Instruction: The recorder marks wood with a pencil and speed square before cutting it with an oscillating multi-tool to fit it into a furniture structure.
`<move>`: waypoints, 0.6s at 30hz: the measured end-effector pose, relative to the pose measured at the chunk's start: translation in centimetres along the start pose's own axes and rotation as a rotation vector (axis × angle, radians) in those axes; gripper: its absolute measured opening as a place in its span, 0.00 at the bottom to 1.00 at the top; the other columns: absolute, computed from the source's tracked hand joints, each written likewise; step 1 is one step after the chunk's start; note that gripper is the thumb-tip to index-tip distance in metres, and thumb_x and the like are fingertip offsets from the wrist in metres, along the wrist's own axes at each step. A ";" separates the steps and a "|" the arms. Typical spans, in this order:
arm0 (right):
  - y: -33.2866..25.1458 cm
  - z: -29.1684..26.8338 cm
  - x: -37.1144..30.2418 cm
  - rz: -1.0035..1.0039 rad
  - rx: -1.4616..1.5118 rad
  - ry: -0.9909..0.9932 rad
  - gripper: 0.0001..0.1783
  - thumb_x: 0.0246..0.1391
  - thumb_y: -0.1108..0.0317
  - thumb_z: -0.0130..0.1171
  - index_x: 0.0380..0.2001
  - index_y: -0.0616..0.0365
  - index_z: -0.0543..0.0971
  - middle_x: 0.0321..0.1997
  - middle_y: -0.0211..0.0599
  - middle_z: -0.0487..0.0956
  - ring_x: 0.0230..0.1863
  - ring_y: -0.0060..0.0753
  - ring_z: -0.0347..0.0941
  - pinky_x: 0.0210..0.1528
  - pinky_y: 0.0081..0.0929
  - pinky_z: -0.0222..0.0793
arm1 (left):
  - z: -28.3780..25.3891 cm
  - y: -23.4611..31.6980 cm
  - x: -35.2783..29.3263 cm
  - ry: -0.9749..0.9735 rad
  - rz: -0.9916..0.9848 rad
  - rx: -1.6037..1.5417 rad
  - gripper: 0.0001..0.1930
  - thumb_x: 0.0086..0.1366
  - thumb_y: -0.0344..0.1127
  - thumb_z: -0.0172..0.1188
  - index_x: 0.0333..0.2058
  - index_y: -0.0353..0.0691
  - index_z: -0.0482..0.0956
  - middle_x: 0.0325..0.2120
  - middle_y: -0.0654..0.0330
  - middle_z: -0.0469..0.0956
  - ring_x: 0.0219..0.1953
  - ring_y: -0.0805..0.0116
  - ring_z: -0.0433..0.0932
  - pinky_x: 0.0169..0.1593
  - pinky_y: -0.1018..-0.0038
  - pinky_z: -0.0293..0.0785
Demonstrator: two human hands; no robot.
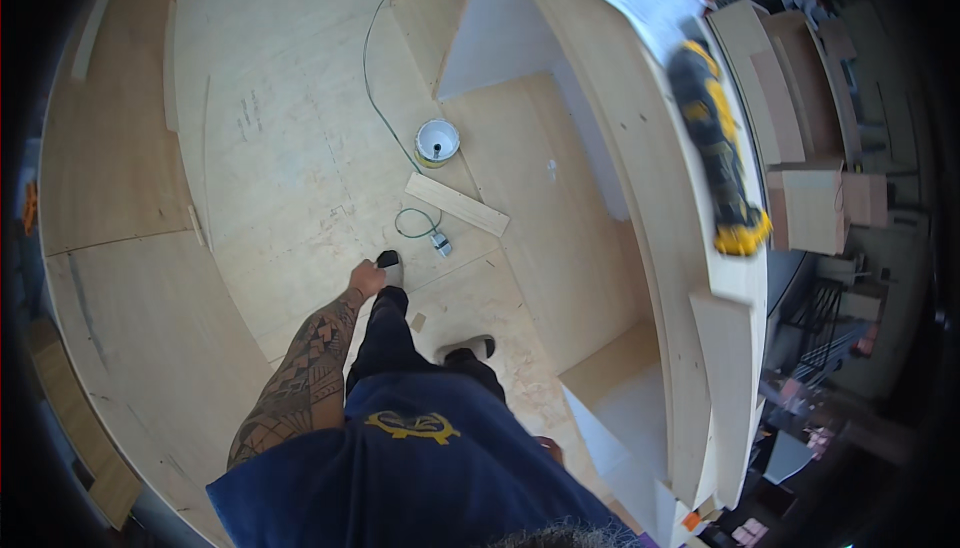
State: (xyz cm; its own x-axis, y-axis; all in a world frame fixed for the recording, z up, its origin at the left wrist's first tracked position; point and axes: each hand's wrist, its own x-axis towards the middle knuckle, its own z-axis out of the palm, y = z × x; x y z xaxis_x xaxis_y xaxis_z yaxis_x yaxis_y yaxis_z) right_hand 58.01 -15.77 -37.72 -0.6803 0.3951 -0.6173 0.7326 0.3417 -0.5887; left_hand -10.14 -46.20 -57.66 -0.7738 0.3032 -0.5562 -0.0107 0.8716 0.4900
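We see the left hand (pixel 368 278) lowered ahead of the body, fingers curled in together with nothing visible between them; from above it covers part of one shoe (pixel 393 270), so we judge it hangs free over the foot rather than working on anything. A patch below the shirt (pixel 400 468) hem may be the right hand (pixel 548 450), but the torso hides so much that we cannot tell how its fingers stand. Nearest the left hand on the plywood floor (pixel 290 158) lies a small grey device (pixel 440 244) beside a loop of green cord (pixel 402 225), slack enough, we think, to take no strain. A short wooden board (pixel 457 205) rests flat just beyond it, where it cannot tip. The white bucket (pixel 437 140) stands upright near the board, presumably to keep its contents in. To our right, a yellow-and-black cordless tool (pixel 712 138) lies lengthwise along the narrow ledge (pixel 722 333) of the wooden cabinet (pixel 590 68), a position that probably suits the narrow support and keeps it off the floor.
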 end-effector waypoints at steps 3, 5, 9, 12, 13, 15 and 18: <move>-16.9 -0.5 8.9 0.643 0.369 -0.056 0.24 0.75 0.55 0.64 0.64 0.59 0.81 0.49 0.42 0.88 0.46 0.34 0.88 0.46 0.34 0.84 | 5.2 -4.5 3.5 -0.091 -0.014 -0.099 0.19 0.70 0.43 0.60 0.36 0.28 0.84 0.25 0.49 0.87 0.21 0.54 0.84 0.30 0.56 0.79; -20.8 -0.5 13.6 0.685 0.497 -0.016 0.26 0.76 0.53 0.62 0.67 0.58 0.78 0.51 0.41 0.88 0.50 0.33 0.87 0.52 0.32 0.83 | 8.7 -4.7 5.8 -0.185 -0.238 -0.320 0.18 0.71 0.42 0.58 0.36 0.28 0.84 0.26 0.49 0.88 0.22 0.56 0.85 0.27 0.58 0.77; -18.3 0.5 20.2 0.649 0.125 -0.113 0.34 0.75 0.50 0.64 0.74 0.58 0.72 0.57 0.46 0.87 0.54 0.37 0.85 0.56 0.37 0.82 | 16.7 5.9 14.1 -0.410 -0.435 -0.862 0.18 0.73 0.38 0.56 0.34 0.24 0.82 0.29 0.43 0.87 0.29 0.49 0.90 0.26 0.58 0.81; -15.3 6.4 23.5 0.631 -0.090 -0.360 0.64 0.60 0.34 0.73 0.82 0.65 0.54 0.70 0.67 0.74 0.71 0.61 0.74 0.71 0.53 0.73 | 23.4 5.5 18.8 -0.493 -0.469 -0.967 0.20 0.77 0.46 0.57 0.44 0.28 0.80 0.33 0.49 0.86 0.34 0.55 0.92 0.20 0.63 0.71; -14.2 8.2 24.0 0.587 -0.066 -0.443 0.78 0.54 0.29 0.76 0.85 0.67 0.43 0.74 0.75 0.68 0.75 0.70 0.69 0.76 0.58 0.68 | 26.0 5.1 20.4 -0.503 -0.473 -1.016 0.22 0.78 0.50 0.57 0.51 0.33 0.79 0.36 0.52 0.86 0.35 0.59 0.93 0.18 0.66 0.65; -15.7 10.6 25.6 0.732 -0.198 -0.505 0.85 0.50 0.26 0.77 0.83 0.70 0.33 0.75 0.83 0.61 0.75 0.75 0.67 0.77 0.57 0.67 | 32.4 6.8 22.3 -0.461 -0.489 -1.085 0.24 0.79 0.50 0.58 0.51 0.29 0.77 0.33 0.50 0.84 0.33 0.57 0.91 0.18 0.67 0.67; -18.8 11.4 28.1 0.829 -0.316 -0.656 0.95 0.46 0.23 0.78 0.79 0.73 0.18 0.75 0.98 0.49 0.75 0.88 0.62 0.78 0.58 0.64 | 36.8 3.4 26.7 -0.375 -0.498 -1.122 0.26 0.79 0.53 0.60 0.55 0.31 0.74 0.38 0.49 0.81 0.37 0.57 0.91 0.17 0.68 0.64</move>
State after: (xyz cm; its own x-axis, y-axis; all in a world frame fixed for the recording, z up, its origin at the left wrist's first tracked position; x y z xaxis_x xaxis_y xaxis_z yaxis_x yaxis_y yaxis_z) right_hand 24.89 -20.83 -49.93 0.2132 0.1051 -0.9713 0.8761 0.4195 0.2377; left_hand -7.47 -20.96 -95.53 -0.3093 0.2889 -0.9060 -0.9128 0.1769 0.3681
